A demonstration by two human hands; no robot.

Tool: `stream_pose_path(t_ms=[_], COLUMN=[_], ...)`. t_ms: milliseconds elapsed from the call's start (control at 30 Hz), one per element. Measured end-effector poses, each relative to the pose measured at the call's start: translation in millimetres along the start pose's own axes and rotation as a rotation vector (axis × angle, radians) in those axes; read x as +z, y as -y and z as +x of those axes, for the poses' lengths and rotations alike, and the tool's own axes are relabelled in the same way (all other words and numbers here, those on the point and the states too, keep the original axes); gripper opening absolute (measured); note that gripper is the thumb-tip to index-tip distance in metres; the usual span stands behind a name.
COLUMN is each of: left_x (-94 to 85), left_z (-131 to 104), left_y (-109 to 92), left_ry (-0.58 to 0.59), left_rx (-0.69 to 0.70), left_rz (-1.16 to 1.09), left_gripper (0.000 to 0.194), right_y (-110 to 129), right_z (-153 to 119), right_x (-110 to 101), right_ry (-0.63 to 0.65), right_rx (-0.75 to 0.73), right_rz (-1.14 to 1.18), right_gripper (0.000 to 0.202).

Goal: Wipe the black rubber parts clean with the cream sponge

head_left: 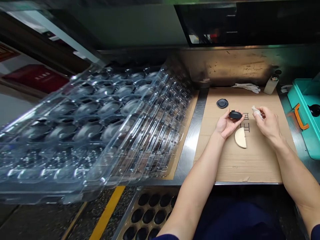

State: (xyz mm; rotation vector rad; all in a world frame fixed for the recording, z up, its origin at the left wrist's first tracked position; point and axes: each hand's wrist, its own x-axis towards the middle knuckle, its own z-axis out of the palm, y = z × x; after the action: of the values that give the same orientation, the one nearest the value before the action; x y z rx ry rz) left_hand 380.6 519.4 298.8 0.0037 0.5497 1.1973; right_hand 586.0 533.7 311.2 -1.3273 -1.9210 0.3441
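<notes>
My left hand (223,126) is turned palm up and holds a small black oval plastic part (235,115) between thumb and fingers. Pinched in my right hand (270,123) is a crumpled white cloth (257,112), a short way right of the part and apart from it. Below my left hand's fingers, a cream half-round pad (240,138) lies on the cardboard sheet (231,166). A second black part, shaped like a rounded square lid (222,103), rests on the cardboard just beyond my left hand.
Stacked clear trays (140,133) with black parts rise at the left. White gloves (247,87) and a bottle (271,84) stand at the back. A teal toolbox (307,133) with an orange latch is at the right. Below the bench, another tray (142,203) holds several black round pieces.
</notes>
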Motion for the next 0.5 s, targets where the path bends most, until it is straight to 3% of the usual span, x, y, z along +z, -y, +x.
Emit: stream_pose_path(t_ms=[100, 200, 367, 500], left_x=[6.5, 8.1, 5.9, 5.3], left_z=[-4, -3, -2, -4], left_y=[9, 17, 36, 46], left_ry=[-0.007, -0.014, -0.022, 0.007], left_rx=[-0.060, -0.091, 0.037, 0.145], left_rz=[0.079, 0.171, 0.347, 0.455], left_gripper=[0.055, 0.059, 0.051, 0.047], right_y=[7, 11, 10, 7], right_z=[-1, -1, -2, -5], right_x=[4, 6, 11, 16], right_ry=[0.001, 0.088, 0.219, 0.176], right_rx=[-0.024, -0.094, -0.175, -0.136], right_rz=[0.093, 0.113, 0.006, -0.166], right_gripper=[0.028, 0.027, 0.023, 0.025])
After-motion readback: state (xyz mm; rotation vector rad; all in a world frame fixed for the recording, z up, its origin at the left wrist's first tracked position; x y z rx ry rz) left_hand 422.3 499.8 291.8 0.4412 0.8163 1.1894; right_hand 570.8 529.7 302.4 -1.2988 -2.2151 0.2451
